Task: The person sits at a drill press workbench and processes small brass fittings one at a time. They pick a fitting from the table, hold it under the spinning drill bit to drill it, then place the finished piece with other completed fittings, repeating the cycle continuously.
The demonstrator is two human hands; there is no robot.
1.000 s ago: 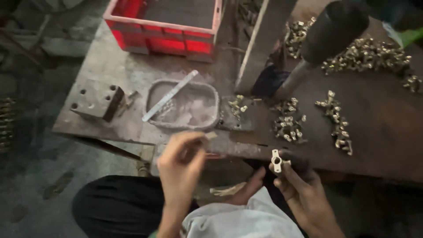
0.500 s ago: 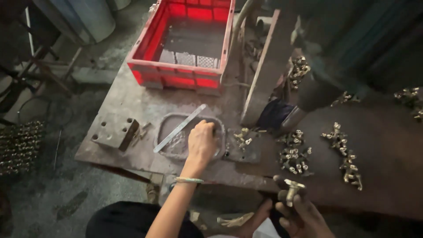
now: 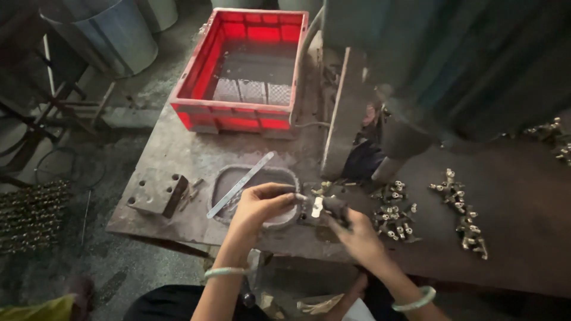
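I see my left hand and right hand meeting over the near edge of the table. The right hand's fingers are pinching a small brass fitting, which sits between the two hands just right of the shallow metal tray. The left hand's fingers are curled together with their tips close beside the fitting; I cannot tell whether they touch it. A flat metal strip lies slanted across the tray. Left of it sits a steel block with holes. To the right, loose brass fittings lie scattered. Farther back stands a red plastic crate, beside a dark machine.
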